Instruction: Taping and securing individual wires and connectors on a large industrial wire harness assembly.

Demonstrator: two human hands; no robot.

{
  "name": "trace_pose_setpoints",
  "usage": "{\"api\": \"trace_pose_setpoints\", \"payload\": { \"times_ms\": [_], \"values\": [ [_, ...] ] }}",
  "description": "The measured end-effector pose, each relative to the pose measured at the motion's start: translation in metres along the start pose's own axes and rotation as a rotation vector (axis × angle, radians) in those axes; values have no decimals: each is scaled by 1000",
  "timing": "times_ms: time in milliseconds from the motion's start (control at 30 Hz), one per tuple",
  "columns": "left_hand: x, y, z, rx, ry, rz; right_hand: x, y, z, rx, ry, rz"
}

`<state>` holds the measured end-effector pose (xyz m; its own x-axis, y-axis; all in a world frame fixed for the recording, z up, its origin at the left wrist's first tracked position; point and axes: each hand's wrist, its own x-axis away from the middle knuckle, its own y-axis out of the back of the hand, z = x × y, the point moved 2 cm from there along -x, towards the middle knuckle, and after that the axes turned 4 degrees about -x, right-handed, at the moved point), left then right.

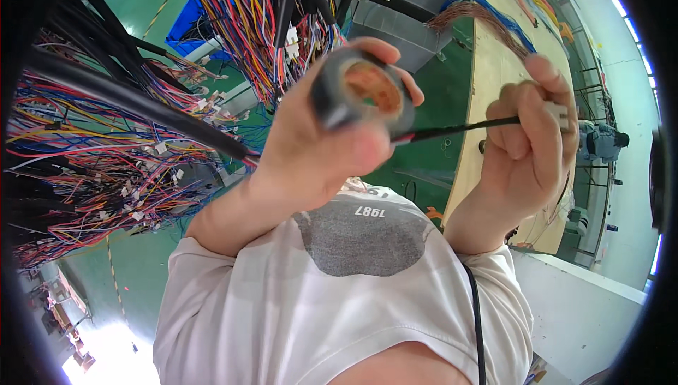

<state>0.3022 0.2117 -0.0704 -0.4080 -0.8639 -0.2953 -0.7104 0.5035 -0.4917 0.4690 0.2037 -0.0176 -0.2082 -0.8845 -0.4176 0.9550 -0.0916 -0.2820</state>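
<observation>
Tape: one roll of black tape with an orange-brown core (pixel 369 80), inside the grasp of our left hand (pixel 296 138), core opening tilted into view.
Left fingers: wrapped round the roll's outer rim, thumb along its near side; we judge this rim hold leaves the core unobstructed.
Strand: one thin black strand, reddish at one end (pixel 459 129), spanning from beside our left thumb to our right fingers; whether it joins the roll, we cannot tell.
Right fingers: our right hand (pixel 526 138) curled closed on the strand, one digit raised; hands held apart, presumably keeping it straight.
Wiring: multicoloured wire bundles with white connectors (pixel 244 32), left of and beyond our left fingers.
Tube: one thick, glossy black sleeve (pixel 141 103), left of our left wrist.
Table: one long, pale wooden tabletop (pixel 487 71), behind our right fingers, bearing blue and brown wires (pixel 498 18), probably laid lengthwise against tangling.
</observation>
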Motion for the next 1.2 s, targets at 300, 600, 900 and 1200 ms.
{"api": "trace_pose_setpoints", "payload": {
  "times_ms": [300,600,900,1200],
  "values": [
    [-2,0,-6,-15,-131,180,-6,0,-1,-48,-138,157],
    [-3,0,2,19,277,167,-6,-10,6,84,-16,206],
    [2,-2,3,-780,21,100,-3,-19,3,92,51,190],
    [-8,-4,10,214,428,204,1,-15,0,-69,55,197]
  ]
}}
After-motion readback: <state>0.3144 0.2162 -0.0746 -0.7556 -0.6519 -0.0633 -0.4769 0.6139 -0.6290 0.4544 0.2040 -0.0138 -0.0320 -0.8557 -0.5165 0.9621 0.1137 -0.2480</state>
